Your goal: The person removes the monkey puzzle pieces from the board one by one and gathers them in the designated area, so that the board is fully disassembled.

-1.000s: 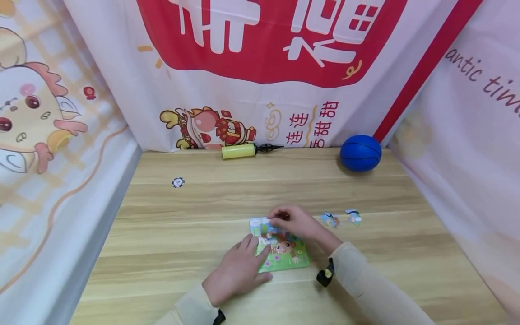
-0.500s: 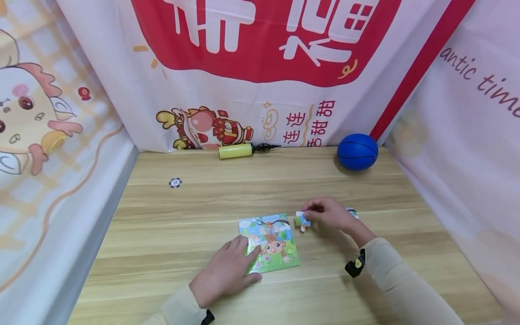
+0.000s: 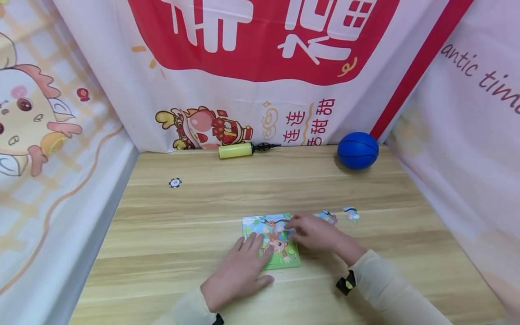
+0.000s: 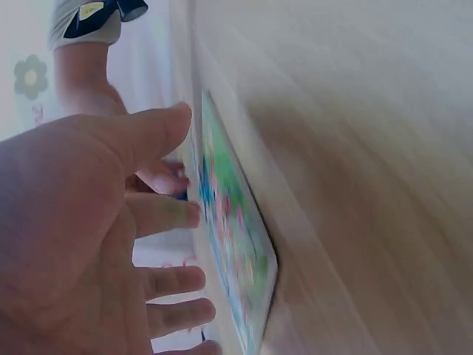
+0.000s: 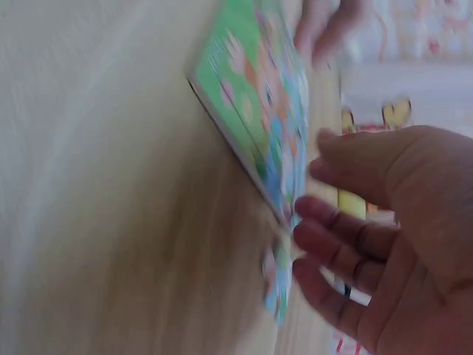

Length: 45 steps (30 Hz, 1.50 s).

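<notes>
A jigsaw puzzle [image 3: 280,259] with a monkey picture lies on the table in front of me. My left hand [image 3: 241,266] lies over its lower left part, fingers straight and spread. In the left wrist view the fingertips [image 4: 194,214] reach to the puzzle's near side. At the puzzle's right edge is my right hand [image 3: 313,232], its fingers loosely bent. The right wrist view shows a gap between its thumb and fingers [image 5: 325,222], with no piece visible between them. Loose puzzle pieces [image 3: 332,218] lie just beyond the right hand, and another piece [image 3: 351,214] lies farther right.
A blue ball [image 3: 358,150] stands at the back right of the wooden table [image 3: 195,225]. A yellow hand pump [image 3: 235,150] lies along the back edge by the printed curtain [image 3: 231,90]. Toward the left is a round chip [image 3: 175,183].
Half a second ago the right hand pinched a piece right of the puzzle. Now it has let go and moved left to the puzzle's edge. The left hand has shifted slightly right.
</notes>
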### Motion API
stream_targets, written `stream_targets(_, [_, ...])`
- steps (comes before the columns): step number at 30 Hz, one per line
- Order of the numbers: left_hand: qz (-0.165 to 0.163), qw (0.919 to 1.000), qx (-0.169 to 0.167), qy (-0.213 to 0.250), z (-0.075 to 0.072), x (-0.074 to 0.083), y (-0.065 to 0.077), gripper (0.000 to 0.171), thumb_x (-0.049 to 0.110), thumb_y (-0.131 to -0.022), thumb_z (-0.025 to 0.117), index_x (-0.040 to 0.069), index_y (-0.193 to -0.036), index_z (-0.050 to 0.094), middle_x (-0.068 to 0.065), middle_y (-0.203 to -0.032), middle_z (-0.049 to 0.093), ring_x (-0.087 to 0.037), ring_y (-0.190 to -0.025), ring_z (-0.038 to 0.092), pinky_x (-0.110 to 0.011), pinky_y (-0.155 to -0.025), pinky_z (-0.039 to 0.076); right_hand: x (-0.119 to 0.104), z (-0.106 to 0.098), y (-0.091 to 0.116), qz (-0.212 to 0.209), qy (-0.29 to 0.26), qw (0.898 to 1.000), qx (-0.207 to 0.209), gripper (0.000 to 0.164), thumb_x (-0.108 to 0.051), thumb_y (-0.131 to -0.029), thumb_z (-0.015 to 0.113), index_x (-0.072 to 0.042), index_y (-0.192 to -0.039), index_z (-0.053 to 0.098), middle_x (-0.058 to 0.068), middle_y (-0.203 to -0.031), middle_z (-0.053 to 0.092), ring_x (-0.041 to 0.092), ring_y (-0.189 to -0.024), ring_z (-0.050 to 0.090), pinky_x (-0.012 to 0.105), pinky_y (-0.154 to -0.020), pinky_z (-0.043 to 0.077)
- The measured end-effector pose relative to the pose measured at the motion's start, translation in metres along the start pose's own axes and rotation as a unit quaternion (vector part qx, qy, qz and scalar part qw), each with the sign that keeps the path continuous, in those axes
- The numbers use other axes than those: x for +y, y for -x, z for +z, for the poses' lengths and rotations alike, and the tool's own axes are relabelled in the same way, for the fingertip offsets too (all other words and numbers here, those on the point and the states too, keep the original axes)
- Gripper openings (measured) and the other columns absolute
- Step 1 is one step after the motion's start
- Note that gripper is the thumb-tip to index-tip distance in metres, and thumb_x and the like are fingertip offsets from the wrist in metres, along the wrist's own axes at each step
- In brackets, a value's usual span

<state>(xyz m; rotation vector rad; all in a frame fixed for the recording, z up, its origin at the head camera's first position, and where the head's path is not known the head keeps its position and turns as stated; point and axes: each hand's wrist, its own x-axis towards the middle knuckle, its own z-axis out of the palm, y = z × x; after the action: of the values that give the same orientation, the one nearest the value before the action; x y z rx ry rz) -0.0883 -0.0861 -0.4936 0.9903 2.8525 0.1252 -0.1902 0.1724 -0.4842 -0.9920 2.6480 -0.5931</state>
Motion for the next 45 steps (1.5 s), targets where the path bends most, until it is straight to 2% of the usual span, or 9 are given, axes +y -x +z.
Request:
stream_targets(4, [0.018,0.9995,-0.018,-0.017,0.005,0.014,-0.010,0.073,0.066,-0.097,0.051,0.029,-0.159,0.037,-0.019,-0.159,0.033,-0.044,-0.143,0.032,-0.063,-0.111,0.033,-0.014,0.011,0.005,0.006,0.090,0.996,0.010,0.028,-0.027,-0.093,0.076,-0.010,-0.115,0.077,0.002,-0.111,0.063,0.016,-0.094,0.058,0.035,-0.076,0.054])
stream_targets(6, [0.012,0.9991,-0.026,-0.030,0.007,0.018,-0.013,0.072,0.067,-0.096,0.050,0.033,-0.159,0.036,-0.018,-0.158,0.035,-0.045,-0.142,0.033,-0.064,-0.108,0.035,-0.017,0.013,0.006,0.011,0.112,0.993,0.025,0.026,-0.027,-0.091,0.078,-0.009,-0.111,0.078,0.003,-0.109,0.062,0.017,-0.092,0.057,0.034,-0.073,0.055])
stream_targets(11, [-0.009,0.9978,-0.046,-0.048,0.007,0.021,-0.014,0.071,0.069,-0.095,0.049,0.037,-0.157,0.038,-0.018,-0.157,0.036,-0.045,-0.142,0.032,-0.064,-0.107,0.036,-0.019,0.016,0.004,0.015,0.118,0.992,0.043,0.024,-0.027,-0.091,0.078,-0.011,-0.109,0.076,0.000,-0.103,0.061,0.014,-0.087,0.055,0.030,-0.068,0.052])
stream_targets(17, [-0.001,0.9973,-0.040,-0.061,0.006,0.022,-0.016,0.070,0.070,-0.095,0.049,0.037,-0.156,0.040,-0.018,-0.155,0.038,-0.045,-0.140,0.035,-0.063,-0.106,0.038,-0.017,0.018,0.003,0.039,0.111,0.993,0.034,0.026,-0.032,-0.093,0.077,-0.013,-0.109,0.073,-0.004,-0.100,0.059,0.010,-0.083,0.052,0.026,-0.067,0.051])
stream_targets(22, [0.001,0.9973,-0.035,-0.065,0.007,0.024,-0.017,0.070,0.070,-0.094,0.051,0.037,-0.156,0.041,-0.018,-0.154,0.039,-0.045,-0.139,0.036,-0.062,-0.106,0.039,-0.015,0.017,0.005,0.065,0.049,0.996,0.042,0.019,-0.029,-0.092,0.078,-0.016,-0.100,0.066,-0.007,-0.092,0.056,0.009,-0.079,0.051,0.026,-0.066,0.049])
stream_targets(26, [0.001,0.9972,-0.035,-0.065,0.006,0.024,-0.017,0.071,0.070,-0.094,0.051,0.037,-0.156,0.041,-0.019,-0.155,0.038,-0.045,-0.140,0.036,-0.062,-0.106,0.039,-0.014,0.015,0.008,0.066,-0.018,0.996,0.051,0.019,-0.023,-0.091,0.079,-0.021,-0.091,0.060,-0.011,-0.086,0.056,0.007,-0.075,0.053,0.026,-0.066,0.050])
stream_targets(32, [-0.006,0.9975,-0.045,-0.054,0.004,0.022,-0.016,0.072,0.070,-0.094,0.051,0.037,-0.157,0.039,-0.019,-0.156,0.035,-0.045,-0.140,0.034,-0.063,-0.107,0.038,-0.010,0.018,0.010,0.056,-0.098,0.993,0.040,0.016,-0.021,-0.094,0.076,-0.023,-0.094,0.060,-0.013,-0.082,0.060,0.007,-0.073,0.057,0.027,-0.065,0.053])
stream_targets(38, [-0.004,0.9979,-0.044,-0.047,0.004,0.023,-0.016,0.073,0.069,-0.094,0.051,0.036,-0.157,0.038,-0.020,-0.156,0.035,-0.046,-0.141,0.034,-0.063,-0.108,0.036,0.010,0.013,0.027,0.074,-0.197,0.973,0.099,0.010,-0.020,-0.094,0.074,-0.021,-0.099,0.066,-0.009,-0.089,0.065,0.013,-0.081,0.062,0.030,-0.072,0.056])
stream_targets(45, [0.000,0.9982,-0.048,-0.036,0.002,0.021,-0.015,0.072,0.068,-0.095,0.052,0.035,-0.158,0.038,-0.021,-0.156,0.035,-0.046,-0.141,0.033,-0.063,-0.108,0.036,0.080,-0.012,0.089,0.127,-0.247,0.948,0.158,0.015,-0.015,-0.097,0.071,-0.005,-0.108,0.068,0.005,-0.093,0.068,0.021,-0.084,0.064,0.029,-0.072,0.054])
